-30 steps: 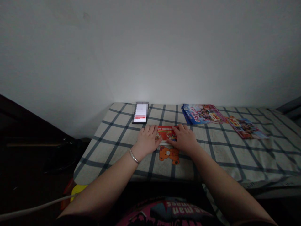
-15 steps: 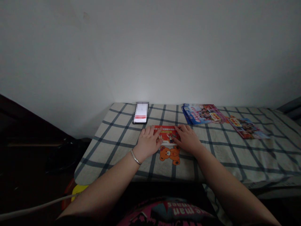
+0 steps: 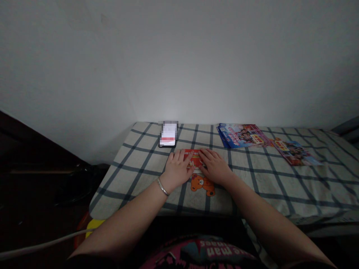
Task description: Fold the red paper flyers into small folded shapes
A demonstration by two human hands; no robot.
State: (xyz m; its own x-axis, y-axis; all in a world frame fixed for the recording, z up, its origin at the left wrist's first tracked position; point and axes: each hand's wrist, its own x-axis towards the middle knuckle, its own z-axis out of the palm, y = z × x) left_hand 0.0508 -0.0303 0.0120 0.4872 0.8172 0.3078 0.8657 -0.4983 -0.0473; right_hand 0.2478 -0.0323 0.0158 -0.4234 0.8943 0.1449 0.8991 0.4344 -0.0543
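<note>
A red printed leaflet with pictures and white lettering lies on the checked tablecloth in front of me. My left hand rests on its left side, fingers stretched out and thumb apart. Over its right part lies my right hand, flat with fingers extended, hiding much of the print. Neither hand grips the paper. Just below the leaflet, a brown bear picture shows on the cloth. It cannot be made out whether the leaflet is one sheet or folded.
Behind my left hand lies a phone with a lit screen. Blue and pink leaflets are stacked near the wall, with another leaflet farther right. The checked tablecloth covers the table. A pale cable runs at lower left.
My right hand has slid left across the leaflet from its right edge, covering more of the print and coming closer to my left hand. The left hand stays in place.
</note>
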